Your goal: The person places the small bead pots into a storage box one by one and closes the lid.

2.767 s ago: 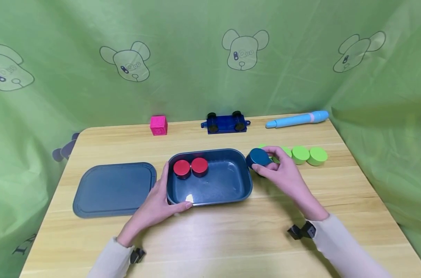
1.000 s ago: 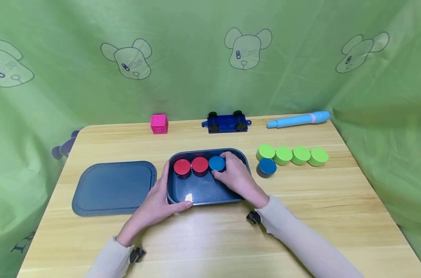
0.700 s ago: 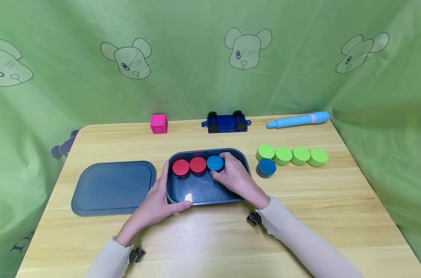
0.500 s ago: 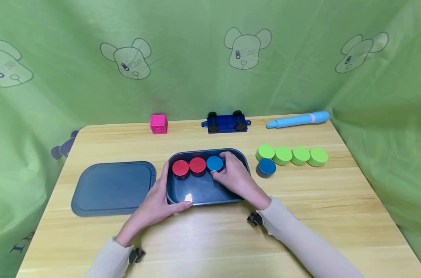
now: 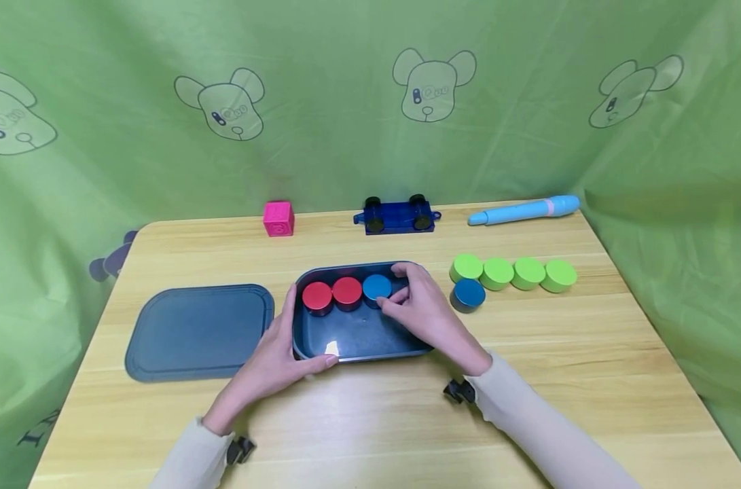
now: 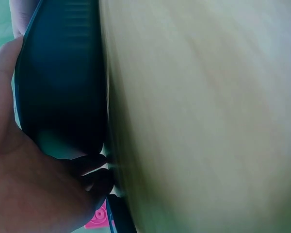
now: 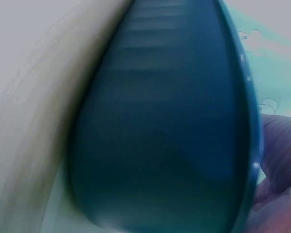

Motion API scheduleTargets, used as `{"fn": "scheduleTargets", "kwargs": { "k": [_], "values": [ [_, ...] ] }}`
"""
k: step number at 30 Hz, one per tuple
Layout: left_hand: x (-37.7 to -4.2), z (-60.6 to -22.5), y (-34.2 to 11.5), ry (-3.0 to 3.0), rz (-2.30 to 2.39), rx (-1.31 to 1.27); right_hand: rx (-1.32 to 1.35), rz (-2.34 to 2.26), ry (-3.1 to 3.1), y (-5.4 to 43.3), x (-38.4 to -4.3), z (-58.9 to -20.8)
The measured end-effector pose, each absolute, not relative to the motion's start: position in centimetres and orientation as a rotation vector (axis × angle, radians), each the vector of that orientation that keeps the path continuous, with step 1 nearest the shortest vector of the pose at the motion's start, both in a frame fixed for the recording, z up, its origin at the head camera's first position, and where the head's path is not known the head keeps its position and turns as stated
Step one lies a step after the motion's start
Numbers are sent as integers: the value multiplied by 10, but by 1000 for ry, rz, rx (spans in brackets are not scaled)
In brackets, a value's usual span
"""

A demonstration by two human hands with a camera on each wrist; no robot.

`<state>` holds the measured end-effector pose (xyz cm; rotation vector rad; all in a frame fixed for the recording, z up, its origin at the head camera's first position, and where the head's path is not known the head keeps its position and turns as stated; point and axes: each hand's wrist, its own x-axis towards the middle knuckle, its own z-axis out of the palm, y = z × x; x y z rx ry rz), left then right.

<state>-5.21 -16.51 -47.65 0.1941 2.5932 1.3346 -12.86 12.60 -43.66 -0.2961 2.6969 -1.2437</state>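
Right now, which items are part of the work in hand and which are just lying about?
In play: blue tray, held by left hand; two red discs and blue disc inside it, right hand at the blue one; dark blue disc; four green discs.

Lying about: tray lid, pink cube, toy car chassis, blue pen.

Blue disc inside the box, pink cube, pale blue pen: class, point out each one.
blue disc [image 5: 376,286], head view, its flat top face.
pink cube [image 5: 278,219], head view, its front face.
pale blue pen [image 5: 523,210], head view, mid-barrel.
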Motion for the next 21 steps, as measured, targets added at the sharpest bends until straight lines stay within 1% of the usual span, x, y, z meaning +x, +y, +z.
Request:
{"fn": "scheduleTargets", "kwargs": {
  "k": [6, 14, 21],
  "values": [
    [-52, -476, -165, 2602, 1337, 206, -340, -1310, 2748, 136, -121, -431],
    [-53, -477, -165, 2602, 1339, 199, -428, -1521, 2788, 156, -118, -434],
    [-52, -477, -165, 2601, 1333, 198, -391, -1734, 2737, 176, -117, -434]
  ]
}}
